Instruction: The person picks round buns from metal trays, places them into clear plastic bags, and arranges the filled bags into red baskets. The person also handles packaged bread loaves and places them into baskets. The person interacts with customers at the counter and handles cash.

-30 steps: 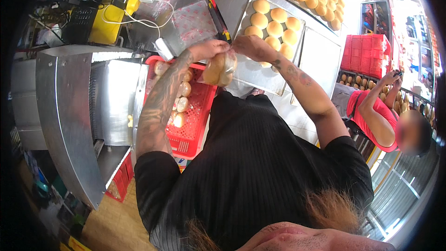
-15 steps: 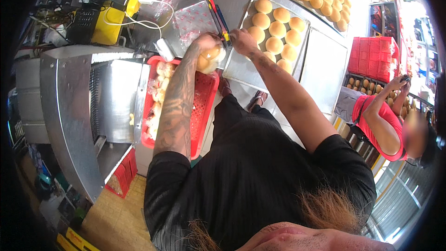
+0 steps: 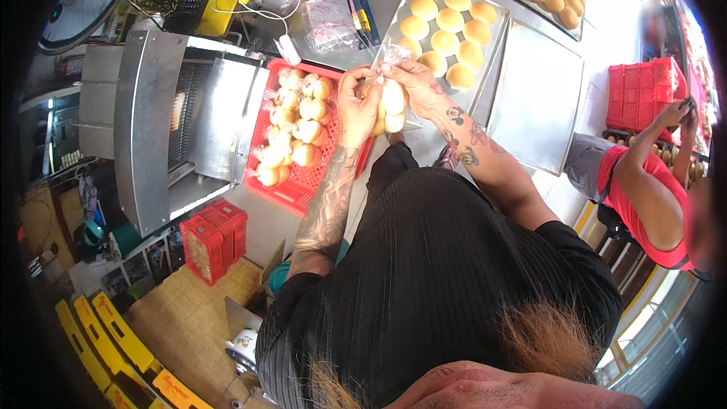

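Both hands hold a clear plastic bag of round golden buns [image 3: 392,106] in front of my body, over the gap between the crate and the tray. My left hand [image 3: 356,112] is closed around the bag's left side, near its top. My right hand [image 3: 420,89] pinches the gathered plastic at the top, its fingertips close to the left thumb. Below my left hand, a red plastic crate [image 3: 338,159] holds several bagged buns [image 3: 310,110]. Just beyond my right hand, rows of unbagged buns [image 3: 450,20] sit on a metal tray [image 3: 468,97].
Flat printed plastic bags [image 3: 331,19] lie beside slim red and dark-yellow tools [image 3: 356,11]. A bare metal tray [image 3: 534,91] is on the right, another bun tray behind. A steel machine [image 3: 151,129] stands left. A person in a red top [image 3: 647,197] works at far right.
My right hand has left the slim tools and now grips the bag's top beside my left hand. The bag has come nearer my body, and the view has shifted, showing more crate.
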`<state>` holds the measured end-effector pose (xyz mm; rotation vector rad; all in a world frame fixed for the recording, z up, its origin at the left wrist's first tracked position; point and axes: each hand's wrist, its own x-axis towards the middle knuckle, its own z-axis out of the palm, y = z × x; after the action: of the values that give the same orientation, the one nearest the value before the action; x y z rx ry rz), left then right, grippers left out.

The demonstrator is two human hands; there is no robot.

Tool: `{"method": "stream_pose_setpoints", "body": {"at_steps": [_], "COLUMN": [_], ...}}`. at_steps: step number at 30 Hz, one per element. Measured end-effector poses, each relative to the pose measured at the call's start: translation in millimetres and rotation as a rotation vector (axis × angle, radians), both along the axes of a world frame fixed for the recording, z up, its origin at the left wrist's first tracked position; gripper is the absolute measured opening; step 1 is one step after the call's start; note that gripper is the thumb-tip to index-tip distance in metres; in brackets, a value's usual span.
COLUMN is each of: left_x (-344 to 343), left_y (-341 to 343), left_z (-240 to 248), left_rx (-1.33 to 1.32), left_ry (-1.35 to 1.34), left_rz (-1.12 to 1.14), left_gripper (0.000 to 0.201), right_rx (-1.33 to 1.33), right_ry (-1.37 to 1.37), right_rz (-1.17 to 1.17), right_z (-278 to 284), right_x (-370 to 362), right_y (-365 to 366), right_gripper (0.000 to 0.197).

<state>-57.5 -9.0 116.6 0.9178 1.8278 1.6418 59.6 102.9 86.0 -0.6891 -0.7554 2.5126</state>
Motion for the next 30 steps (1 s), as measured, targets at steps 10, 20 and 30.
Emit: {"method": "stream_pose_setpoints", "body": {"at_steps": [10, 20, 30], "left_x": [101, 100, -3], "left_y": [-16, -41, -113], "left_z": [27, 2, -11], "left_rx": [-0.096, -0.054, 0.079], "left_ry": [0.347, 0.136, 0.201], "left_rz": [-0.035, 0.120, 0.189], "left_gripper": [0.021, 0.017, 0.017], "right_rx": [-0.044, 0.104, 0.252], "right_ry": [0.051, -0.055, -0.167], "right_rz": [-0.113, -0.096, 0.157], "right_z": [10, 13, 11], "right_x": [104, 97, -23], "right_y": [-33, -53, -94], "right_gripper": [0.019, 0.021, 0.021]}}
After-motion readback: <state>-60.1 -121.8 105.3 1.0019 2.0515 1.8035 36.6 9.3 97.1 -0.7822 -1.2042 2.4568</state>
